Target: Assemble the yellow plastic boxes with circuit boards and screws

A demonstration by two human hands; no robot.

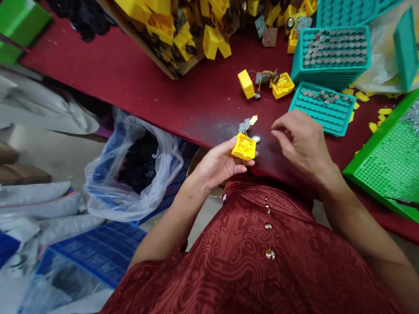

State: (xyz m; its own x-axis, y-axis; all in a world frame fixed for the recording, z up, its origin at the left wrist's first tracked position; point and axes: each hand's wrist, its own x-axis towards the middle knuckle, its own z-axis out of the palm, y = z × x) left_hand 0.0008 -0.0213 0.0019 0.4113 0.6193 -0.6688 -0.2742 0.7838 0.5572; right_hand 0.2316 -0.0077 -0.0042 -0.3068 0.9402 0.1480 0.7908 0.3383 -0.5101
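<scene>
My left hand [225, 161] holds a small open yellow plastic housing [244, 147] near the table's front edge, its hollow inside facing up. Wires lead from the housing to a grey part [244, 126], a small yellow piece [253, 120] and a round silver speaker-like disc [256, 138]. To the right, my right hand [299, 141] hovers over the table with thumb and index finger brought close together. Whether anything tiny sits in that pinch I cannot make out. Just beyond it lies a teal tray [322, 114] with round silver cells in its upper rows.
A cardboard box [157, 56] of yellow housings stands at the back. Another wired yellow housing [282, 86] lies mid-table. Stacked teal trays [330, 72] hold silver cells. A green perforated basket [386, 161] is at right; a plastic-lined blue crate [108, 174] stands left below the table.
</scene>
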